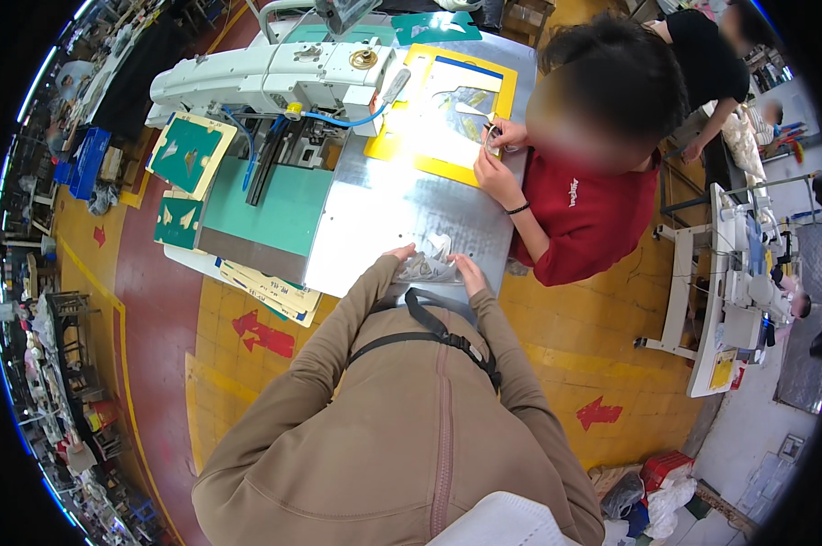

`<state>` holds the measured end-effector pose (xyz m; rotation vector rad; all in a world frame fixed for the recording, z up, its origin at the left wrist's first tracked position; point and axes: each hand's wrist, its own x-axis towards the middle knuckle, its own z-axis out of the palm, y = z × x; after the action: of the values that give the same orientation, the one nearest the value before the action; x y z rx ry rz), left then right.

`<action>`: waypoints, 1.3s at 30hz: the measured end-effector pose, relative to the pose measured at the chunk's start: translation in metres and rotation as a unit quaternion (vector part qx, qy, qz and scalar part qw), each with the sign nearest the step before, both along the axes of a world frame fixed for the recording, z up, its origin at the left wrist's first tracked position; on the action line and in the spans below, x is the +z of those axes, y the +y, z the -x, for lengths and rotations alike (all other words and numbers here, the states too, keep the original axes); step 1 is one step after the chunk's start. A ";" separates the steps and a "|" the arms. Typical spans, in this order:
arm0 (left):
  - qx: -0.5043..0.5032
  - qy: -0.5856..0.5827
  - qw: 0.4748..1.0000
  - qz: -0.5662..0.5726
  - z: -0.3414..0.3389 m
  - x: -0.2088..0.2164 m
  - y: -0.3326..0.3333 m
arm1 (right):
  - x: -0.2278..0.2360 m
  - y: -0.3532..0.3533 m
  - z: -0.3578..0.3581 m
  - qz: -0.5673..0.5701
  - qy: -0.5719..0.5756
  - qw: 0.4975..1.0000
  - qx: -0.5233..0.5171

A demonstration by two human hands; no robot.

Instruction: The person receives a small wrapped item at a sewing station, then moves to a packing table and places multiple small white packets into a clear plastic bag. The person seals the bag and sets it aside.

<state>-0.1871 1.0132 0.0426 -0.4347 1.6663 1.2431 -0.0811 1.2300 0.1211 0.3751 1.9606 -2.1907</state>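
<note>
A clear plastic bag (420, 268) with small white and grey pieces in it lies at the near edge of the metal table. My left hand (398, 252) is at the bag's left side, its fingers closed on the plastic. At the opposite side my right hand (468, 274) grips the bag's edge. Some white pieces (440, 245) stick up at the bag's far end, between my hands. How the fingertips meet the plastic is hard to make out at this size.
A white sewing machine (274, 77) spans the table's far left. A co-worker in a red top (588, 214) stands at the right, handling a small piece over a yellow template frame (443, 164). Cream template boards (270, 289) stick out under the table's left edge.
</note>
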 end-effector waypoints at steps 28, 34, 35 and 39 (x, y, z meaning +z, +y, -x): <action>0.022 -0.104 0.993 0.058 0.002 0.014 0.016 | 0.006 0.005 -0.002 -0.014 -0.020 0.998 -0.051; 0.043 -0.116 0.992 0.035 0.003 -0.009 0.007 | 0.004 0.003 -0.002 -0.019 -0.024 0.999 -0.012; 0.048 -0.115 0.991 0.039 0.002 -0.009 0.005 | 0.004 0.003 -0.001 -0.030 -0.033 0.999 0.008; 0.052 -0.082 0.994 0.049 0.003 0.031 0.027 | -0.041 0.018 0.003 -0.053 0.018 0.998 -0.035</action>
<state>-0.1903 1.0399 0.0735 -0.6720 1.5856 1.1712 -0.0842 1.2482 0.0797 0.4275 2.1191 -2.1549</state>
